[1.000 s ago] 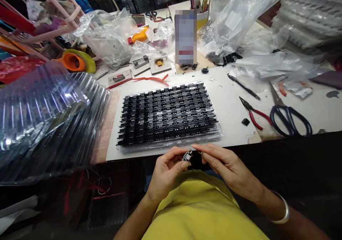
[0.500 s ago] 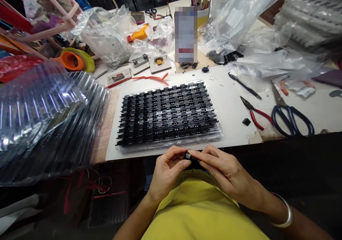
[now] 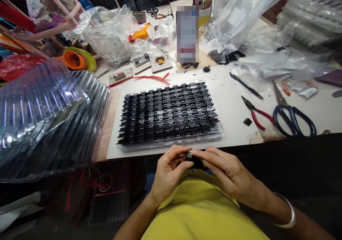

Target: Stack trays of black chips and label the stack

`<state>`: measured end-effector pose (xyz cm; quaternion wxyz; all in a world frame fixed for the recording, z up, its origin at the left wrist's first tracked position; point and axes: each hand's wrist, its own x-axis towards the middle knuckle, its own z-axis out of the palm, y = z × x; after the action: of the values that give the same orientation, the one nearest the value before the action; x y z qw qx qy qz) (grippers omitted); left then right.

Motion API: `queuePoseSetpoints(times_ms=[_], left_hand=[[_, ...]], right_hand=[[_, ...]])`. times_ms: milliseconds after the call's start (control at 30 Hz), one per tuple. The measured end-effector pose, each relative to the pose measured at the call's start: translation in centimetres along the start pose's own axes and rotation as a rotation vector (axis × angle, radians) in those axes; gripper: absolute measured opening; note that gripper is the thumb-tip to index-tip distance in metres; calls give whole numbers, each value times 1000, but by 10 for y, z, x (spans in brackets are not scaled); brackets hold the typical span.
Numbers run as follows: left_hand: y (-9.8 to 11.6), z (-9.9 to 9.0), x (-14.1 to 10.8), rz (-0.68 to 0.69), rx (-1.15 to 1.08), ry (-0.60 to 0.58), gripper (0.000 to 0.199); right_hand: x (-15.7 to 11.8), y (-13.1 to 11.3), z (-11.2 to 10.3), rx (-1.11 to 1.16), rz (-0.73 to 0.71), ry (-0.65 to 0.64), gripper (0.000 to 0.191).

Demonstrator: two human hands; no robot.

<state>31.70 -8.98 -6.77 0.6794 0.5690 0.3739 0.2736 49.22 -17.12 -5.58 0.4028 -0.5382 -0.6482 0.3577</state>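
Note:
Between my two hands, just off the table's front edge, is a small black connector (image 3: 189, 156) with a row of pale metal pins. My left hand (image 3: 171, 172) pinches it between thumb and fingers. From the other side my right hand (image 3: 227, 168) grips it too, index finger along its top and thumb below. The fingers cover much of the part. Beyond them lies a clear plastic tray (image 3: 217, 135) filled with rows of black connectors (image 3: 168, 111) that look alike.
Red-handled pliers (image 3: 258, 115), blue-handled scissors (image 3: 291, 117), a black pen-like tool (image 3: 245, 85) and a small black block (image 3: 247, 121) lie to the right. Stacked clear trays (image 3: 53, 122) overhang the left side. Plastic bags (image 3: 107, 37) and a blurred upright panel (image 3: 187, 35) stand behind.
The whole view has shifted slightly. My hands keep nearly the same grip on the connector; no other object has visibly moved.

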Motion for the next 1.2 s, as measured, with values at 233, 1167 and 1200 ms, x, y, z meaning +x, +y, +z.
queuePoseSetpoints(times_ms=[233,1167,1200], left_hand=[[0,0,-2,8,16,-9,25],[2,-3,-7,-50,-178,31,13],[3,-4,-7,-63,-177,56,14]], right_hand=[[-1,-4,-2,-11,-2,-8,38],[51,84,-121,-928,93,365,28],[51,86,-123,-959,90,386,27]])
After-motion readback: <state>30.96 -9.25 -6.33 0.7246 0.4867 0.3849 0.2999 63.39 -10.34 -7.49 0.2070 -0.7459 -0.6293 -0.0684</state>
